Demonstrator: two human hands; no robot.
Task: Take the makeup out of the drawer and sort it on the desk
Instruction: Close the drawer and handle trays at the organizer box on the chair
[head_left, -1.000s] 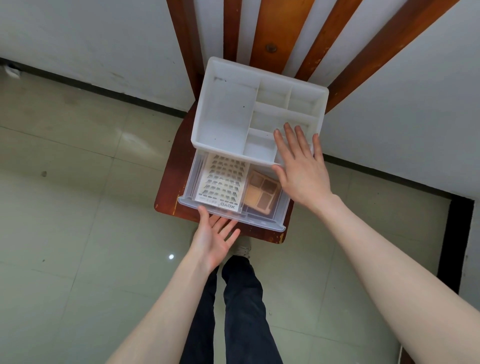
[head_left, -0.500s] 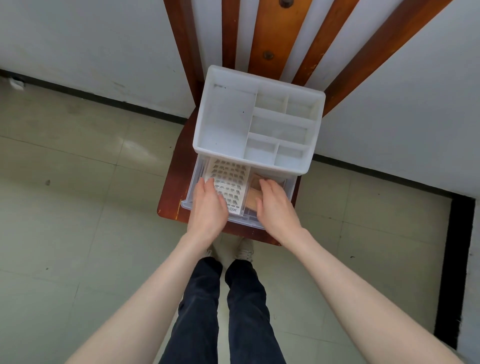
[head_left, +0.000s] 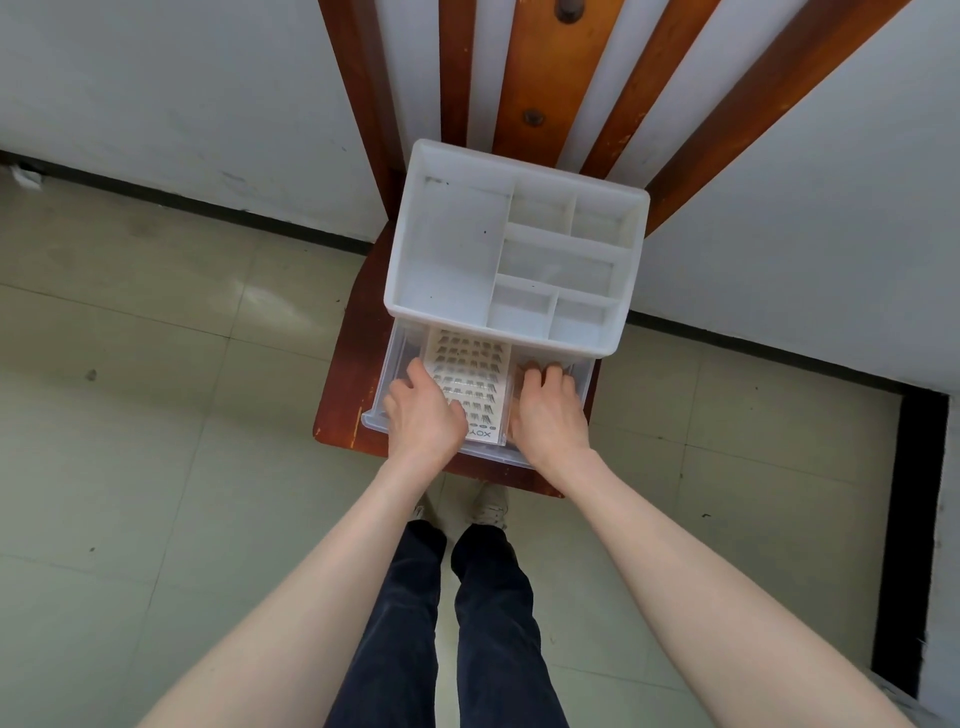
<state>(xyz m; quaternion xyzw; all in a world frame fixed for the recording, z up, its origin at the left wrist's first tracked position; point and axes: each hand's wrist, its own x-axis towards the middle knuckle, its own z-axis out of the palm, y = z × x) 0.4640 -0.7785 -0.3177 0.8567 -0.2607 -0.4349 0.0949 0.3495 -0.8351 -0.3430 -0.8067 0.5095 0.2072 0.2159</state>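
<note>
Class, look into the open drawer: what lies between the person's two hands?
In the head view, the false-eyelash card lies flat in the drawer, between the left hand and the right hand.

The only lettering readable is "XOY", printed upside down along the near edge of the false-lash card (head_left: 470, 384) lying in the drawer (head_left: 387, 374). The left hand (head_left: 423, 415) covers whatever follows those letters.
</note>
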